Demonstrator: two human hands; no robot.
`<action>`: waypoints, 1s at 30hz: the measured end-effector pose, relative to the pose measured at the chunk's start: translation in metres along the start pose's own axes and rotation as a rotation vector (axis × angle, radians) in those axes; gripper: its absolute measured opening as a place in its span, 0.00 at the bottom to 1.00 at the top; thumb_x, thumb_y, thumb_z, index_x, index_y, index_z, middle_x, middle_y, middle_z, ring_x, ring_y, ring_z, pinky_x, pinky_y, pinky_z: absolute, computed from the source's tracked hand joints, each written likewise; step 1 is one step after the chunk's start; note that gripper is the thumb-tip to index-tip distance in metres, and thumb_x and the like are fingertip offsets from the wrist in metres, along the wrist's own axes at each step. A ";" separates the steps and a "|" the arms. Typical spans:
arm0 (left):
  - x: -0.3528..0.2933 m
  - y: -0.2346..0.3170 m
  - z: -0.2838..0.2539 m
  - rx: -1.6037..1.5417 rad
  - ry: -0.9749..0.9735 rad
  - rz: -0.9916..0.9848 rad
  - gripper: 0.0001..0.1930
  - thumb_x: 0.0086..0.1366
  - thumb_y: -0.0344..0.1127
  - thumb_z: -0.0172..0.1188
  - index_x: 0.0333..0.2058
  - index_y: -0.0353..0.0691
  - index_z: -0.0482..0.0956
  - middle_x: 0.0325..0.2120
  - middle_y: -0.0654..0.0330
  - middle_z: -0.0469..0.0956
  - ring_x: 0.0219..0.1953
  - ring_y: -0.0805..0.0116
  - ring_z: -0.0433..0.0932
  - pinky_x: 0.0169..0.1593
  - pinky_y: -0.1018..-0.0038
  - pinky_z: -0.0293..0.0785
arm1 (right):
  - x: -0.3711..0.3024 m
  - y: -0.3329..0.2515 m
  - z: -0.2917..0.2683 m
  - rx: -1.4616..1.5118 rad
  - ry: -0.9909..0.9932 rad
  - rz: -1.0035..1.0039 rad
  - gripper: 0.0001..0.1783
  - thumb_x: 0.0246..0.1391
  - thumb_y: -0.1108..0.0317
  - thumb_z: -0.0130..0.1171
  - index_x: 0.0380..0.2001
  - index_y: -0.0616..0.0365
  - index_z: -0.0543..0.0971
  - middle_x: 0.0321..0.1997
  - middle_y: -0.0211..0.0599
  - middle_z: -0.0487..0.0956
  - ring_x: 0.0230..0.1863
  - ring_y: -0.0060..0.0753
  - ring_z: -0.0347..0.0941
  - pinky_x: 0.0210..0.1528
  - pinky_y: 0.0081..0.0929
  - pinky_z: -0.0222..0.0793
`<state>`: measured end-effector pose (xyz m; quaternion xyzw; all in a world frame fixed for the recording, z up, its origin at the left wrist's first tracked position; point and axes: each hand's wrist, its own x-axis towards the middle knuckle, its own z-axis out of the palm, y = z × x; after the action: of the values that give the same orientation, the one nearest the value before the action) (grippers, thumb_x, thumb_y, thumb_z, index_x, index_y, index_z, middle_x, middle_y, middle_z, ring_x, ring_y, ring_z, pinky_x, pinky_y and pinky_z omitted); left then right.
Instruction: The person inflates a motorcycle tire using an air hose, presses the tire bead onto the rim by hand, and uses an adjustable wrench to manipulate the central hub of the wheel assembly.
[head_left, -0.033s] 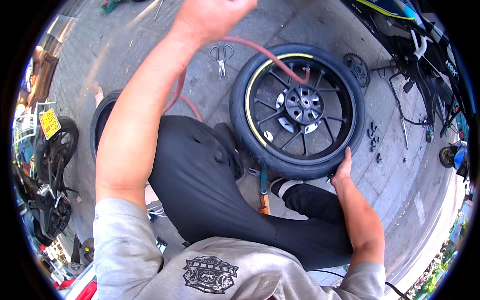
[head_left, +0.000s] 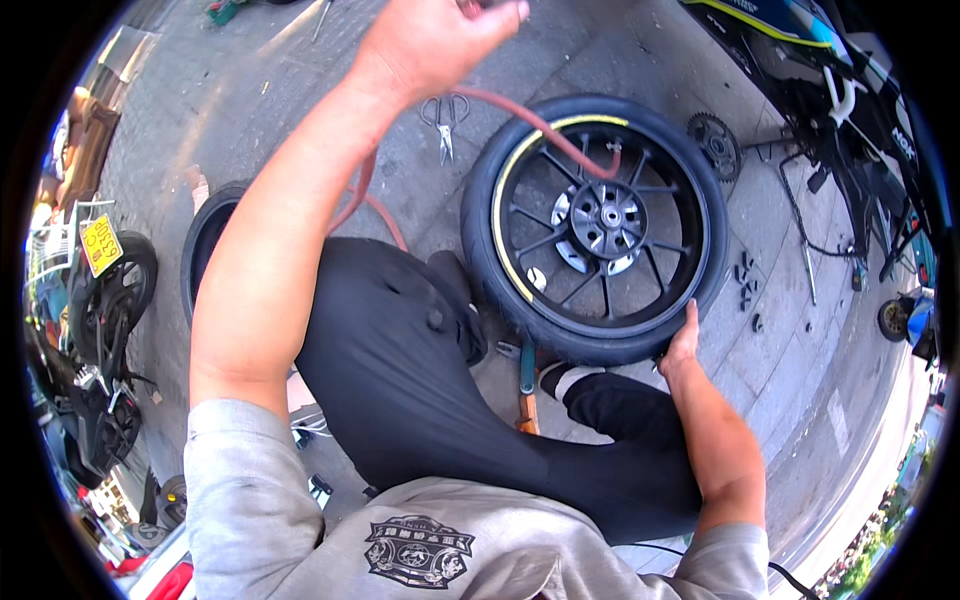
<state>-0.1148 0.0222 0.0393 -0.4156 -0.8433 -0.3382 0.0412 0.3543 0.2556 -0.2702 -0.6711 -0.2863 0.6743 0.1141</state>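
Note:
A black spoked motorcycle wheel [head_left: 690,250] with its tyre on and a yellow rim stripe lies tilted before my feet. My right hand [head_left: 682,345] grips the tyre at its near right edge, thumb up along the sidewall and fingers partly hidden beneath. A reddish hose [head_left: 535,122] runs across the tyre to a metal fitting at the inner rim, by the valve. At the top edge, my left hand [head_left: 425,45] is closed with its thumb stretched over; what it holds is cut off by the frame. The hose passes behind that wrist.
Scissors [head_left: 445,130] lie left of the wheel, a sprocket [head_left: 713,147] to its right. Small black parts [head_left: 745,280] and a chain [head_left: 800,215] lie farther right. A hammer-like tool [head_left: 527,385] is between my feet. Another tyre [head_left: 205,235] rests at left; motorcycles [head_left: 105,330] stand at both sides.
My left hand has come slightly lower, so more of its thumb shows. The wheel's far edge has dropped a little. My right hand keeps its hold on the tyre.

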 end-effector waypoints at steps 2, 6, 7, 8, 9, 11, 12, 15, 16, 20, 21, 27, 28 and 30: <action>-0.001 -0.019 0.013 0.045 -0.107 -0.039 0.34 0.71 0.63 0.70 0.44 0.27 0.89 0.22 0.56 0.79 0.27 0.67 0.77 0.37 0.64 0.77 | 0.019 -0.001 0.003 0.033 0.025 0.024 0.59 0.67 0.25 0.59 0.83 0.61 0.62 0.86 0.47 0.67 0.85 0.60 0.61 0.86 0.59 0.53; -0.014 -0.056 0.013 0.015 -0.017 -0.190 0.29 0.69 0.61 0.71 0.40 0.33 0.91 0.26 0.51 0.86 0.31 0.54 0.86 0.41 0.60 0.82 | 0.025 -0.015 0.049 -0.121 0.301 -0.014 0.61 0.62 0.35 0.69 0.82 0.69 0.59 0.81 0.56 0.70 0.77 0.59 0.72 0.80 0.59 0.67; -0.014 -0.060 0.011 -0.021 0.016 -0.223 0.29 0.69 0.60 0.72 0.41 0.33 0.91 0.26 0.52 0.87 0.31 0.55 0.87 0.41 0.60 0.82 | 0.027 -0.019 0.061 -0.177 0.375 -0.026 0.62 0.60 0.37 0.71 0.82 0.70 0.58 0.81 0.57 0.70 0.76 0.60 0.73 0.79 0.60 0.68; -0.012 -0.063 0.008 -0.021 -0.008 -0.240 0.29 0.69 0.60 0.72 0.42 0.31 0.90 0.26 0.56 0.85 0.31 0.61 0.83 0.41 0.62 0.81 | 0.034 -0.026 0.070 -0.177 0.356 -0.031 0.63 0.59 0.37 0.71 0.82 0.70 0.56 0.81 0.57 0.69 0.75 0.60 0.73 0.79 0.60 0.69; -0.009 -0.066 0.005 -0.020 -0.031 -0.257 0.30 0.70 0.59 0.73 0.42 0.30 0.89 0.25 0.59 0.84 0.30 0.67 0.80 0.40 0.64 0.79 | 0.043 -0.034 0.079 -0.178 0.336 -0.035 0.64 0.58 0.38 0.71 0.82 0.69 0.54 0.81 0.58 0.68 0.75 0.61 0.73 0.79 0.60 0.69; -0.004 -0.069 0.006 -0.040 -0.074 -0.287 0.28 0.70 0.57 0.74 0.40 0.30 0.88 0.24 0.64 0.80 0.29 0.73 0.75 0.39 0.66 0.77 | 0.069 -0.049 0.082 -0.127 0.185 -0.054 0.66 0.57 0.40 0.72 0.82 0.67 0.48 0.81 0.61 0.65 0.75 0.63 0.73 0.77 0.62 0.70; -0.002 -0.070 0.010 -0.056 -0.093 -0.302 0.26 0.70 0.55 0.74 0.39 0.31 0.87 0.23 0.65 0.78 0.29 0.73 0.73 0.38 0.67 0.75 | 0.081 -0.054 0.089 -0.155 0.212 -0.047 0.62 0.59 0.40 0.70 0.82 0.67 0.54 0.80 0.59 0.68 0.74 0.63 0.74 0.76 0.64 0.71; -0.007 -0.076 0.017 -0.053 -0.140 -0.332 0.22 0.70 0.52 0.75 0.35 0.34 0.85 0.21 0.67 0.72 0.27 0.74 0.68 0.35 0.68 0.72 | 0.091 -0.069 0.122 -0.232 0.233 -0.013 0.54 0.63 0.40 0.65 0.80 0.66 0.65 0.78 0.55 0.74 0.73 0.62 0.76 0.72 0.70 0.72; -0.009 -0.077 0.019 -0.048 -0.153 -0.330 0.21 0.70 0.50 0.75 0.34 0.35 0.85 0.21 0.67 0.70 0.27 0.74 0.66 0.34 0.68 0.71 | 0.095 -0.071 0.122 -0.234 0.211 -0.003 0.53 0.64 0.40 0.64 0.80 0.65 0.65 0.78 0.54 0.75 0.73 0.62 0.77 0.71 0.71 0.72; -0.014 -0.081 0.012 -0.007 -0.175 -0.308 0.25 0.67 0.55 0.72 0.41 0.33 0.90 0.28 0.50 0.86 0.33 0.52 0.87 0.42 0.59 0.82 | 0.095 -0.073 0.120 -0.302 0.122 -0.009 0.57 0.62 0.41 0.67 0.81 0.67 0.58 0.78 0.59 0.72 0.71 0.62 0.77 0.71 0.66 0.74; -0.016 -0.082 0.008 -0.005 -0.175 -0.318 0.25 0.68 0.55 0.72 0.41 0.33 0.90 0.28 0.50 0.86 0.33 0.52 0.87 0.42 0.59 0.82 | 0.091 -0.071 0.121 -0.326 0.078 -0.012 0.59 0.62 0.42 0.68 0.81 0.69 0.54 0.78 0.62 0.70 0.70 0.63 0.77 0.72 0.63 0.76; -0.024 -0.083 0.014 0.011 -0.128 -0.233 0.23 0.70 0.53 0.73 0.38 0.33 0.88 0.21 0.61 0.76 0.26 0.68 0.73 0.36 0.64 0.75 | 0.091 -0.079 0.108 -0.778 0.065 -0.095 0.57 0.68 0.35 0.60 0.80 0.74 0.60 0.78 0.60 0.71 0.70 0.62 0.77 0.65 0.63 0.80; -0.024 -0.085 0.016 0.032 -0.124 -0.215 0.23 0.70 0.54 0.72 0.39 0.33 0.88 0.22 0.59 0.78 0.26 0.66 0.75 0.37 0.64 0.76 | 0.087 -0.081 0.112 -0.886 0.060 -0.116 0.56 0.69 0.33 0.57 0.80 0.74 0.62 0.78 0.60 0.71 0.70 0.63 0.77 0.64 0.64 0.80; -0.022 -0.082 0.022 0.059 -0.115 -0.168 0.25 0.71 0.56 0.71 0.40 0.32 0.89 0.23 0.56 0.81 0.27 0.61 0.79 0.38 0.62 0.78 | 0.083 -0.086 0.112 -1.280 0.100 -0.183 0.55 0.73 0.30 0.50 0.77 0.76 0.67 0.79 0.67 0.71 0.75 0.65 0.74 0.71 0.60 0.76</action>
<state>-0.1552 -0.0142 -0.0295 -0.3605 -0.8858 -0.2912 -0.0235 0.2200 0.3443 -0.3011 -0.6097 -0.6822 0.3259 -0.2382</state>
